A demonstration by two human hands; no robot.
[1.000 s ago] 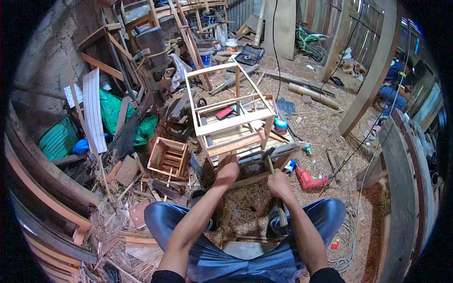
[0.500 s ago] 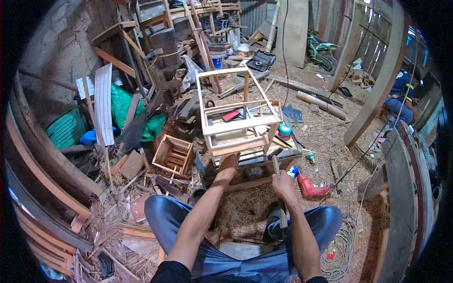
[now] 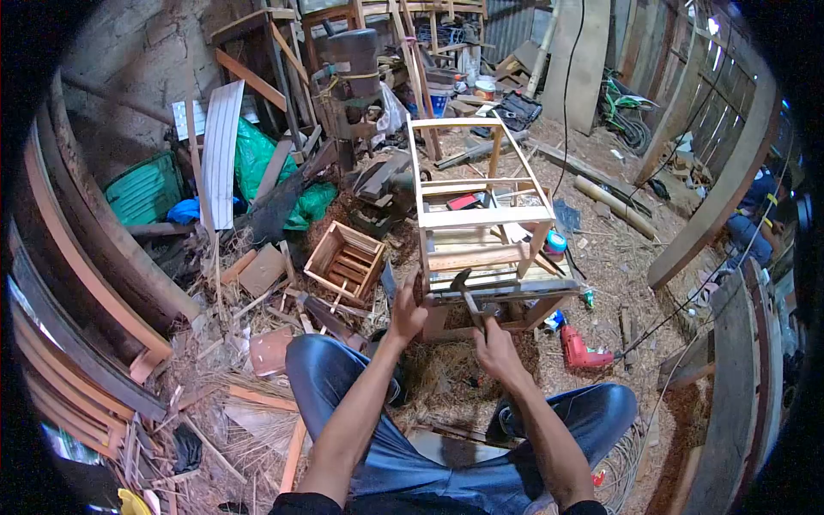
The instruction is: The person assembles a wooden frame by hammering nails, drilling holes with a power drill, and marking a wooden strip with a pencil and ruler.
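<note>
My right hand grips a hammer by its handle, the dark head tilted up and left before the front edge of a low workbench. Near the bench's left end is my left hand, fingers partly curled and pointing up; whatever lies between them is too small to make out. A pale wooden frame with legs and crossbars rests on the bench beyond both hands. Inside it lies a red object.
A slatted wooden crate stands left of the bench. On the shavings-covered floor to the right lies a red power drill with a cord. Boards lean at right. A co-worker crouches at far right.
My left hand has come out from under the frame's front, moving left and toward me. The hammer has swung its head leftward in my right hand. The view has shifted left.
</note>
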